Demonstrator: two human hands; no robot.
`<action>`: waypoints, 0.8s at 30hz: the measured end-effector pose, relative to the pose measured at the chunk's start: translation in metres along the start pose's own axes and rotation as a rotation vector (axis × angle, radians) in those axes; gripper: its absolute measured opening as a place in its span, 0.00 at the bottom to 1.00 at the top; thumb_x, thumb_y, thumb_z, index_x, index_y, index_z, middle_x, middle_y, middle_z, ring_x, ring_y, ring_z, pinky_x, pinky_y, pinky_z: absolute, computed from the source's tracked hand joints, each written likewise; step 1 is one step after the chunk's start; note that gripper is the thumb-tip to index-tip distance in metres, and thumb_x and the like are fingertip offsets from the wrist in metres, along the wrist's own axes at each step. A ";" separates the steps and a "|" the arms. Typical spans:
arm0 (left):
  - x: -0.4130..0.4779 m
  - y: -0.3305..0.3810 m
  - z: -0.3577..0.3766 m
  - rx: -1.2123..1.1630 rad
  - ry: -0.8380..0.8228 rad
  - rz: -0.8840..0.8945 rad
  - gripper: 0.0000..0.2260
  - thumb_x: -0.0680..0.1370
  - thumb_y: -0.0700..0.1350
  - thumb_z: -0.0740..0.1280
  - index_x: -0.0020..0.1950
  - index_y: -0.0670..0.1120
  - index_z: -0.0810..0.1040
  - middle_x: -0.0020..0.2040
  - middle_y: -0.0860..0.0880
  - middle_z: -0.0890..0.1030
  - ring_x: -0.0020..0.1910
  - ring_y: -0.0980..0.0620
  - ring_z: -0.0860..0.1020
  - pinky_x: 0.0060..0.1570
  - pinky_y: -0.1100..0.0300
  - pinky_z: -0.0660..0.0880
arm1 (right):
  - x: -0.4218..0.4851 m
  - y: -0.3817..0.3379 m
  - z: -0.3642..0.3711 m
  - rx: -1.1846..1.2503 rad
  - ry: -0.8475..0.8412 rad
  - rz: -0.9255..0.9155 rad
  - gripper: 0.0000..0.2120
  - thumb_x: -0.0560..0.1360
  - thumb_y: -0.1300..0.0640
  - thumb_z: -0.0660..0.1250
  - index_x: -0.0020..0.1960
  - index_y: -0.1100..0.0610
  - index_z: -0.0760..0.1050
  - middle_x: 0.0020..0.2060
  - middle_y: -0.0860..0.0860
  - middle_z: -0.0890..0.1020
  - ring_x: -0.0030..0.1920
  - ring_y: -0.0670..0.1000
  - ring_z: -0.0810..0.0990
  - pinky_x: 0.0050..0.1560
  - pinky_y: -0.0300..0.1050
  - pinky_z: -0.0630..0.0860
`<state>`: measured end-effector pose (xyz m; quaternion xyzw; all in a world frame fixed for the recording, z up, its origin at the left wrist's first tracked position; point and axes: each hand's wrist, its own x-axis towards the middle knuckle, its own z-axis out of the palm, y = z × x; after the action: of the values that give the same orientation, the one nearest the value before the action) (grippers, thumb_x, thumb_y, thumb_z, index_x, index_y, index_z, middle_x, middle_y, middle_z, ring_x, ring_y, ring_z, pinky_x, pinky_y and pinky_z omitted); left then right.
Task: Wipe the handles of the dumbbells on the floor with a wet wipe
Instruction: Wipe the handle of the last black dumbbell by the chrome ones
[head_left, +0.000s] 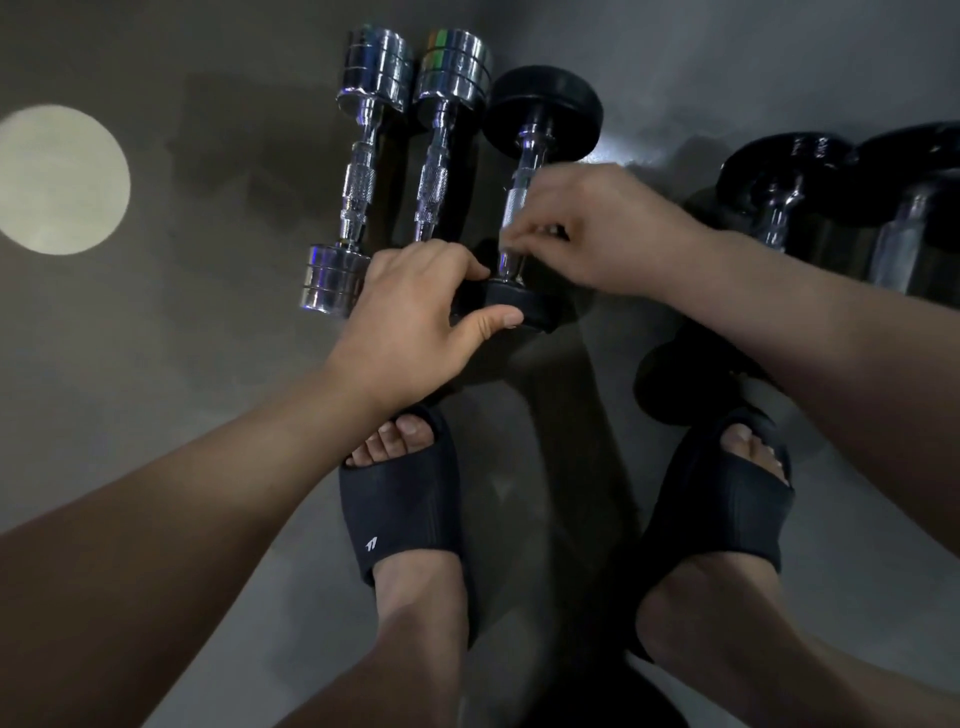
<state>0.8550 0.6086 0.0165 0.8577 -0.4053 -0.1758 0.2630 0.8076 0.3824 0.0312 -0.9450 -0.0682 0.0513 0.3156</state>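
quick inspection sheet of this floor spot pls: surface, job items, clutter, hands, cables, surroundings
surface: grey floor, dimly lit, with a round light patch at the left
job's things: left chrome dumbbell and second chrome dumbbell lie side by side, with the black-ended dumbbell next to them; wet wipe cannot be made out
clutter: more black dumbbells at the right, partly out of frame
grippers: left hand grips the black-ended dumbbell's near end; right hand curls its fingers round that dumbbell's handle
cables: nothing seen
surroundings: person's feet in black slides, just short of the dumbbells
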 end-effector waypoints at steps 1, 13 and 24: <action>-0.001 0.000 0.000 -0.004 0.000 -0.001 0.24 0.78 0.64 0.66 0.58 0.45 0.78 0.53 0.49 0.80 0.56 0.49 0.77 0.59 0.57 0.63 | 0.004 0.002 0.000 -0.007 0.055 0.023 0.08 0.78 0.54 0.70 0.51 0.57 0.86 0.44 0.52 0.82 0.44 0.46 0.78 0.47 0.38 0.72; -0.001 0.000 0.001 -0.043 -0.016 -0.016 0.25 0.77 0.64 0.66 0.57 0.42 0.78 0.51 0.46 0.79 0.54 0.47 0.76 0.52 0.59 0.69 | 0.002 -0.004 0.014 -0.060 0.136 0.078 0.09 0.78 0.55 0.68 0.51 0.57 0.85 0.45 0.53 0.82 0.47 0.52 0.81 0.48 0.45 0.76; -0.001 0.000 0.002 -0.037 -0.004 -0.016 0.24 0.77 0.62 0.68 0.56 0.42 0.78 0.52 0.46 0.79 0.54 0.47 0.76 0.52 0.63 0.67 | -0.015 -0.001 0.014 -0.103 0.118 0.019 0.07 0.77 0.59 0.68 0.50 0.59 0.84 0.43 0.54 0.81 0.46 0.55 0.79 0.47 0.46 0.76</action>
<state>0.8538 0.6089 0.0148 0.8556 -0.3953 -0.1870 0.2768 0.7907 0.3887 0.0213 -0.9620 -0.0434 -0.0050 0.2695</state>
